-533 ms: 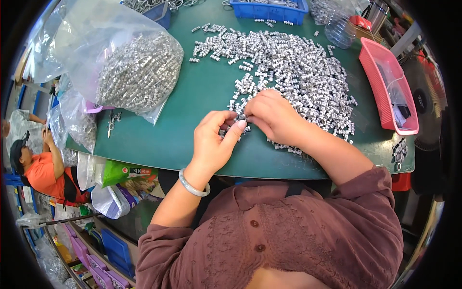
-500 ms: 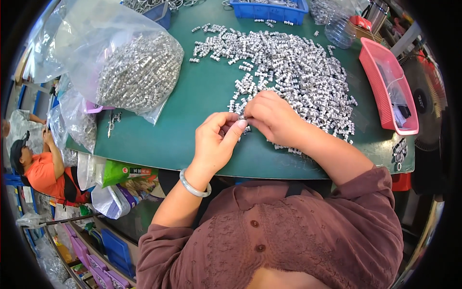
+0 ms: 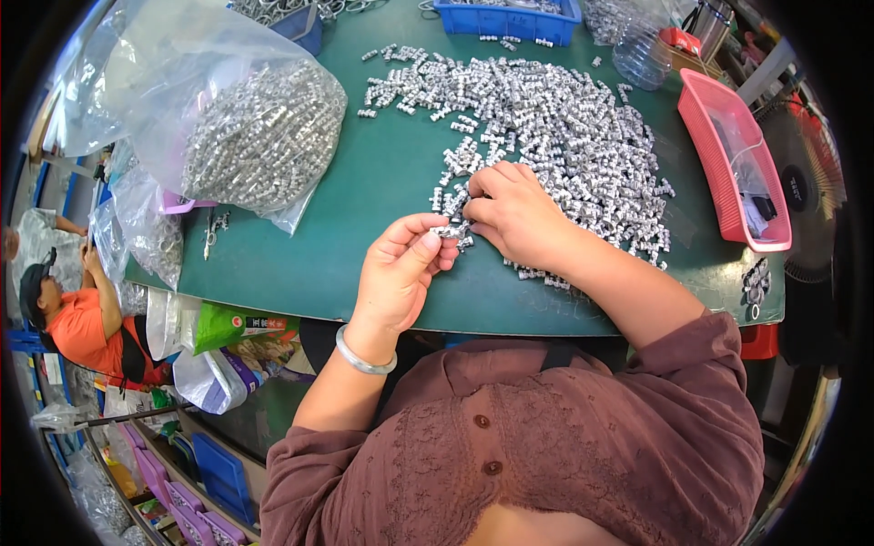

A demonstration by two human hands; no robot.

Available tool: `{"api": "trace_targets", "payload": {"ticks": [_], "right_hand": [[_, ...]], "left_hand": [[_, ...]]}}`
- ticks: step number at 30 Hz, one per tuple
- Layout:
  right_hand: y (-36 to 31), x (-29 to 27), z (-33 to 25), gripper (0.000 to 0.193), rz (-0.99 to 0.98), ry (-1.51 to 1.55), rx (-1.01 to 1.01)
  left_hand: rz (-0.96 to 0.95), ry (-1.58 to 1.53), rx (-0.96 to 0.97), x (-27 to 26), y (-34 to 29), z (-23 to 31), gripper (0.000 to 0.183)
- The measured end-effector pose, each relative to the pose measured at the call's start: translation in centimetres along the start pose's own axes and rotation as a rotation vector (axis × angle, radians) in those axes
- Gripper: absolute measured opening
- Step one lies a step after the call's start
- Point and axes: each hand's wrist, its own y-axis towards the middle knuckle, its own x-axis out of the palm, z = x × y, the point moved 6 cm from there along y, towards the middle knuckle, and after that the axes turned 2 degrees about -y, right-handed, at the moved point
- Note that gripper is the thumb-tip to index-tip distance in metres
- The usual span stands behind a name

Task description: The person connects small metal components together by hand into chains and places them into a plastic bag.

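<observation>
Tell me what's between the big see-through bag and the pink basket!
In the head view, a big pile of little silver parts lies between the see-through bag and the pink basket, with green tabletop showing on both sides.

relative to the heap of silvery metal pieces [image 3: 583, 146], its members too many to count: at its near edge, your two hands, left hand [image 3: 390, 284] with one metal piece [image 3: 442, 232] at the fingertips, and right hand [image 3: 521, 218]; nearer you, one bangle [image 3: 364, 358] and two shirt buttons [image 3: 481, 422]; beneath, one green table [image 3: 387, 173]; to its left, one large filled bag [image 3: 173, 64]; beyond, two blue bins [image 3: 510, 25]; to its right, one pink basket [image 3: 712, 168] and one fan [image 3: 797, 187].
</observation>
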Motion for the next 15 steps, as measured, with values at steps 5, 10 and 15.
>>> {"api": "trace_targets", "payload": {"ticks": [5,10,15], "right_hand": [[0.1,0.2,-0.2,0.008,-0.002,-0.019,-0.004],[0.1,0.0,-0.2,0.010,0.013,-0.012,-0.006],[0.2,-0.6,-0.2,0.009,0.033,0.212,0.031]], "left_hand": [[-0.116,-0.374,-0.133,-0.6,-0.1,-1.1,0.015],[-0.110,-0.399,-0.142,-0.2,-0.3,-0.7,0.017],[0.047,-0.325,-0.134,-0.1,-0.4,-0.1,0.019]]}}
